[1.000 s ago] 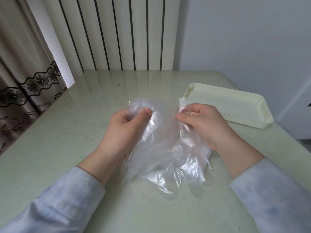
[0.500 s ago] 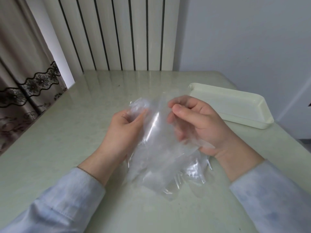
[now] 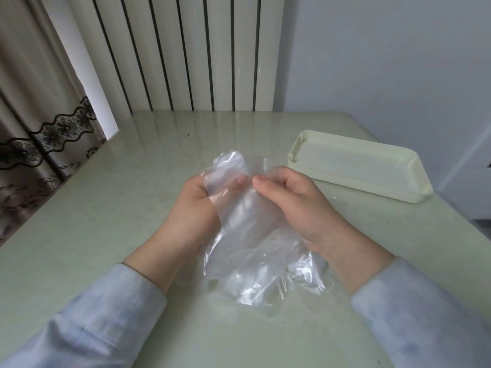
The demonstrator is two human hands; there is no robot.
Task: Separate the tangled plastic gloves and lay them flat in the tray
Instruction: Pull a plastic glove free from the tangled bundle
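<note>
Head camera view: both hands meet over the bundle of plastic gloves (image 3: 252, 251), which hangs between them above the table (image 3: 106, 208). Its lower, crumpled end reaches down to the tabletop near the person.

The left hand (image 3: 194, 208) has its fingers curled round the upper left part of the film. A clear sheet is draped over its thumb and fingertips, which show only through the plastic. The right hand (image 3: 300, 205) pinches the upper edge of the film between its thumb and curled fingers, the thumb tip lying just beside the left hand's covered fingertips.

Half a second ago the right hand was higher and farther right, with its fingers more spread against the film. It has since come down and left, closing the gap to the left hand. A second ago the two hands were apart with the plastic stretched between them. The left hand has hardly moved; the film now covers more of it, and a rounded fold stands up above both thumbs.

The tray (image 3: 345, 181) sits where it was, on the table to the right and beyond the right hand, apart from the gloves. Pale blue sleeves (image 3: 106, 314) cover both forearms. A white radiator (image 3: 186, 49) stands behind the table, and a curtain (image 3: 26, 115) hangs at the left.
</note>
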